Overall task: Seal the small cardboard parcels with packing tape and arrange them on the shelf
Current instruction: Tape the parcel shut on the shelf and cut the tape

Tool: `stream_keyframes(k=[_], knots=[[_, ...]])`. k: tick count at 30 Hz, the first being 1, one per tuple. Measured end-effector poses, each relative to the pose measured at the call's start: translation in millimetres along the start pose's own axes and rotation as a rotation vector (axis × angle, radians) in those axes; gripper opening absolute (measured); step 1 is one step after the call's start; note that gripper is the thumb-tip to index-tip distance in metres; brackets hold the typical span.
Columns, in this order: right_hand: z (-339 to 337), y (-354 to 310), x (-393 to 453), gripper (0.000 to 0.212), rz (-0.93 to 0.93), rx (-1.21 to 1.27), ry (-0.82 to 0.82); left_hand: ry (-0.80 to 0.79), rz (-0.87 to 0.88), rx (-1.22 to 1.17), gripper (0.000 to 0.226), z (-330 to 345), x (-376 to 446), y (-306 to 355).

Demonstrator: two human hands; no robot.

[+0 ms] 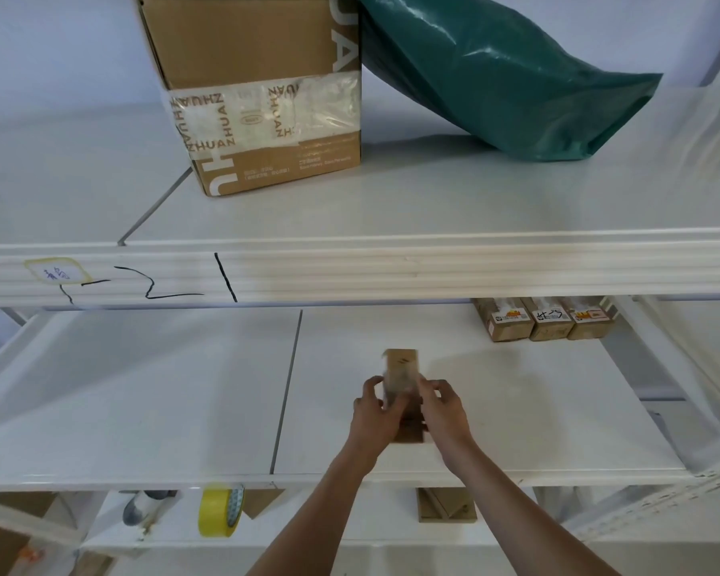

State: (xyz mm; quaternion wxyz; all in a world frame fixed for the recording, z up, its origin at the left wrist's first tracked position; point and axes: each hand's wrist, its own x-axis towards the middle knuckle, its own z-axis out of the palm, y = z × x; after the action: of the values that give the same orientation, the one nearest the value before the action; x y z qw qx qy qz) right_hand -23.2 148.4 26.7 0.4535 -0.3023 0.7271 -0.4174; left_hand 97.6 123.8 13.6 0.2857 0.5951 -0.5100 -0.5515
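A small cardboard parcel (402,370) with clear tape over its top stands on the middle white shelf (184,388). My left hand (373,413) grips its left side and my right hand (443,411) grips its right side; the lower half of the parcel is hidden between them and blurred. Three small sealed parcels (545,320) with labels stand side by side at the back right of the same shelf. A yellow tape roll (221,511) lies on the level below, to the left of my arms.
On the top shelf (433,201) stand a large taped cardboard box (262,97) and a green plastic bag (504,72). Below the middle shelf are a flat cardboard piece (445,505), a grey-capped object (142,509) and more cardboard at lower left.
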Motion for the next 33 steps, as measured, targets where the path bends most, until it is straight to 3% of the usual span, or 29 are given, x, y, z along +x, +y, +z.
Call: stream_keyframes(k=[3, 5, 7, 9, 12, 19, 33], knots=[[-3.9, 2.4, 0.5, 0.038, -0.031, -0.003, -0.04, 0.005, -0.098, -0.133, 0.056, -10.8, 3.0, -13.8], [-7.5, 4.7, 1.4, 0.019, -0.071, -0.149, -0.039, 0.003, -0.228, -0.211, 0.052, -15.3, 6.1, -25.9], [-10.8, 9.5, 1.9, 0.017, -0.108, -0.318, -0.071, -0.043, -0.324, -0.28, 0.046, -14.6, 5.5, -34.3], [-10.9, 19.0, 1.1, 0.027, -0.118, -0.441, -0.153, -0.063, -0.285, -0.098, 0.038, -13.2, 2.4, -37.6], [-6.7, 30.7, -1.4, 0.037, -0.127, -0.506, -0.175, 0.008, -0.188, 0.225, 0.049, -10.8, 4.6, -42.4], [-5.9, 32.6, 2.9, 0.05, -0.118, -0.477, -0.14, 0.037, -0.177, 0.172, 0.044, -8.4, 3.6, -41.3], [-13.0, 31.3, 5.1, 0.051, -0.089, -0.418, -0.155, 0.101, -0.209, 0.161, 0.043, -0.5, 0.8, -40.2]])
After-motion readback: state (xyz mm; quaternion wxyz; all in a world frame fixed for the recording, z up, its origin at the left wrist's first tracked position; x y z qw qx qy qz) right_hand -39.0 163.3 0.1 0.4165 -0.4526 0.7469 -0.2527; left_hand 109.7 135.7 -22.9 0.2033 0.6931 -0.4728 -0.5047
